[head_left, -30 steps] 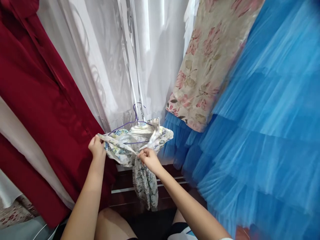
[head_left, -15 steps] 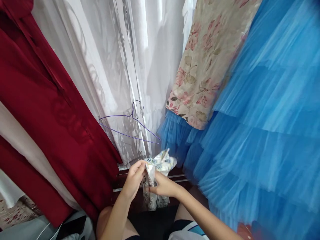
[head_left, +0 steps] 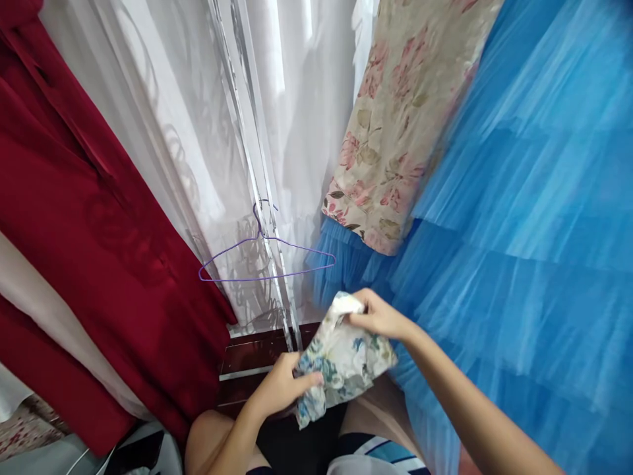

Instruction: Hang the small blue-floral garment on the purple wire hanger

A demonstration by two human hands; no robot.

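Note:
Both my hands hold a small floral garment (head_left: pixel 343 359), white with blue and green flowers, bunched up low in the middle. My left hand (head_left: pixel 281 386) grips its lower left edge with fingers closed. My right hand (head_left: pixel 378 315) pinches its upper edge. A thin purple wire hanger (head_left: pixel 267 260) hangs bare above the garment, against the white sheer curtain (head_left: pixel 208 132), touching neither hand.
A dark red garment (head_left: pixel 84 218) hangs at the left. A beige dress with pink flowers (head_left: pixel 395 125) and a large blue tulle dress (head_left: pixel 524 218) hang at the right. A dark wooden ledge (head_left: pixel 252 363) lies below the curtain. My knees show at the bottom.
The floral garment has come off the purple hanger, which now hangs bare. My hands brought the garment down and spread it slightly; my right hand moved to the right.

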